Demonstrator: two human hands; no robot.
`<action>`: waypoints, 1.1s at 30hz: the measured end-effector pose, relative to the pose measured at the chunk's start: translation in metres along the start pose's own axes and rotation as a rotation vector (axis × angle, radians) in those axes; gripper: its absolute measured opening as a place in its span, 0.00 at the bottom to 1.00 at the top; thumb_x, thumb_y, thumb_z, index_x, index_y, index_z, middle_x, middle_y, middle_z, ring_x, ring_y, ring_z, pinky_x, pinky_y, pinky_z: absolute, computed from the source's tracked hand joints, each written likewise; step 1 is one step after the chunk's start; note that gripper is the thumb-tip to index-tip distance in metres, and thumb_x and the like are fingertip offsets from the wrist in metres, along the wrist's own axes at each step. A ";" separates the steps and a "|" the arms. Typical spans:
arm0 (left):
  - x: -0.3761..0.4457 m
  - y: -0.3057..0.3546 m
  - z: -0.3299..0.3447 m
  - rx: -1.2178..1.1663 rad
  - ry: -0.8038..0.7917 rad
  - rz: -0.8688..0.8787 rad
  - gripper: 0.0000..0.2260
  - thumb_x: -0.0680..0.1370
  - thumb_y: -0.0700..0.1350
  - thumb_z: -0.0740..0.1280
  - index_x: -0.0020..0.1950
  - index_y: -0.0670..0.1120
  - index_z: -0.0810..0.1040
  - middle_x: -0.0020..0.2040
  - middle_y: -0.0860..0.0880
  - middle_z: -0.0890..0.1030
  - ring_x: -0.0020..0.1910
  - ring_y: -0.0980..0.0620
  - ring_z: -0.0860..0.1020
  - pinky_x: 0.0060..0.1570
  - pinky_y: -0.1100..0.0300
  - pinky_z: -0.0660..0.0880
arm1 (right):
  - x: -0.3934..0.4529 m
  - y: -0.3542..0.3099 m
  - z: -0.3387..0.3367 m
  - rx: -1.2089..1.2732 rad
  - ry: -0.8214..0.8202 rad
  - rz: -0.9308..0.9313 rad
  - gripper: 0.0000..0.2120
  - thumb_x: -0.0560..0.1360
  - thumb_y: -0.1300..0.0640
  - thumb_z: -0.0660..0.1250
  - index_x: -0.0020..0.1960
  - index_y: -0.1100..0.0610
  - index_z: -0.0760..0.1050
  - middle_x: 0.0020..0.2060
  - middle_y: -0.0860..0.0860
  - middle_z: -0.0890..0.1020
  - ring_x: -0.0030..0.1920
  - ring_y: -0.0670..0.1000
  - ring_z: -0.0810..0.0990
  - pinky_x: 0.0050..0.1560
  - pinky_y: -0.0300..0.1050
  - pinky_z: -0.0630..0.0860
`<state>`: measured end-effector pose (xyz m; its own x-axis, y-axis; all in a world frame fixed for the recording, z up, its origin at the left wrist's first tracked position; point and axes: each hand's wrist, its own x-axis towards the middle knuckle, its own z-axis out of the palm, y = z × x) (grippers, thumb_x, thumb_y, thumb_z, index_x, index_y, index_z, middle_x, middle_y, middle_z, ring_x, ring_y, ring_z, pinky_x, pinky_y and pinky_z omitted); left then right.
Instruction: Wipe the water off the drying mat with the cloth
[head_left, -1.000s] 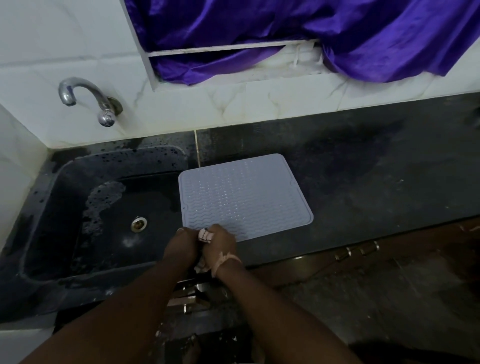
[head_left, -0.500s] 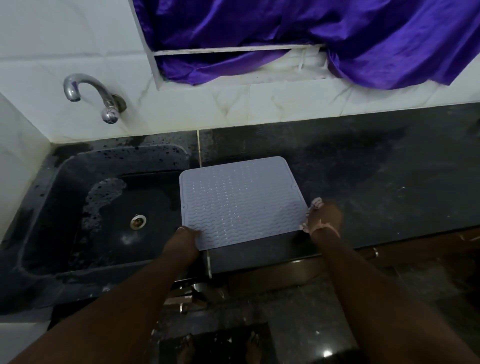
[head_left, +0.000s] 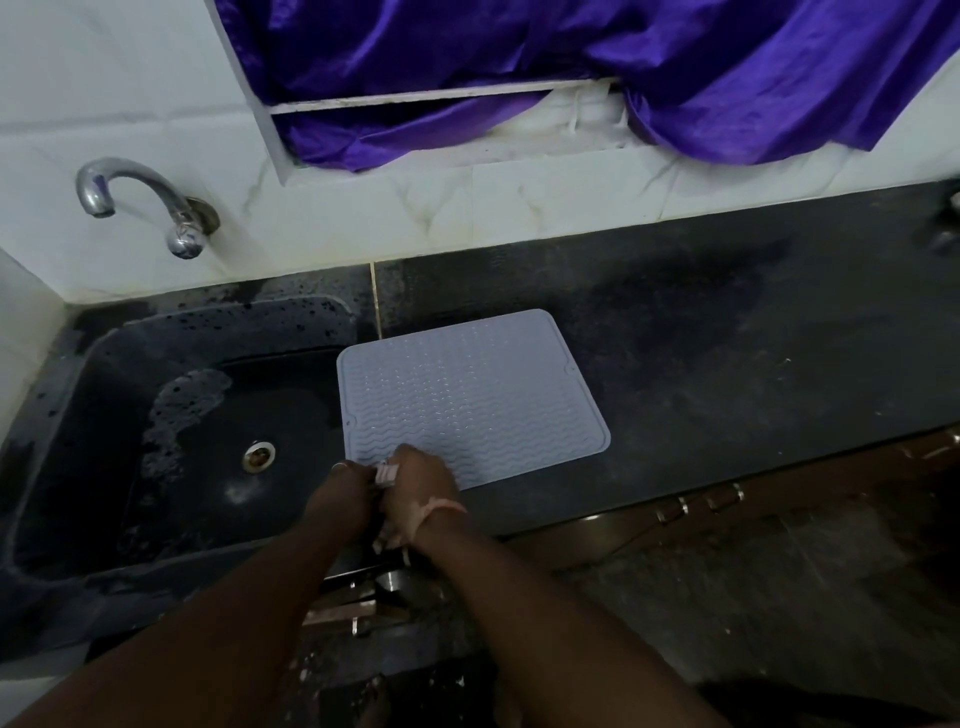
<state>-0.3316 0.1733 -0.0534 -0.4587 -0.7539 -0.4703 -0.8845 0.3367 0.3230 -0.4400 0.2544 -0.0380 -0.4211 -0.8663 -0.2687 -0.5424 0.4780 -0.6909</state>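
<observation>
– Where do we see the cloth (head_left: 386, 474)?
– Bunched between the two hands; our right hand (head_left: 422, 486) grips it, and the left hand (head_left: 347, 491) pinches it too.
– And the drying mat (head_left: 467, 400)?
– Just beyond both hands, its near corner under the right hand, its left edge overhanging the sink (head_left: 171, 415).

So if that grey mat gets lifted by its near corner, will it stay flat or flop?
The drying mat looks thin and ribbed like silicone, so it would probably droop. Its left edge already overhangs the sink, so a push that way might slide it in.
</observation>
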 end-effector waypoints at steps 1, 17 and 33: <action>-0.001 0.000 -0.001 0.010 -0.001 -0.007 0.15 0.77 0.41 0.68 0.63 0.50 0.81 0.64 0.43 0.77 0.60 0.45 0.79 0.61 0.54 0.77 | 0.006 0.009 -0.011 0.070 0.030 0.020 0.02 0.78 0.56 0.65 0.49 0.54 0.75 0.46 0.53 0.82 0.46 0.55 0.82 0.47 0.47 0.79; -0.006 0.007 0.000 -0.053 -0.024 -0.078 0.27 0.77 0.35 0.66 0.75 0.51 0.71 0.74 0.43 0.66 0.69 0.43 0.74 0.68 0.53 0.72 | 0.033 0.070 -0.043 -0.295 0.362 0.054 0.12 0.80 0.62 0.59 0.62 0.57 0.75 0.56 0.56 0.80 0.56 0.55 0.80 0.57 0.49 0.78; 0.002 0.006 -0.003 -0.090 -0.030 -0.125 0.27 0.75 0.35 0.66 0.72 0.53 0.75 0.74 0.43 0.66 0.69 0.43 0.73 0.68 0.55 0.72 | 0.059 0.111 -0.126 -0.367 0.390 0.256 0.15 0.81 0.58 0.60 0.66 0.59 0.71 0.56 0.57 0.82 0.54 0.56 0.82 0.52 0.48 0.78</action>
<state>-0.3375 0.1727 -0.0501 -0.3494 -0.7691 -0.5351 -0.9242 0.1887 0.3321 -0.6167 0.2745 -0.0455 -0.7698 -0.6330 -0.0816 -0.5752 0.7435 -0.3412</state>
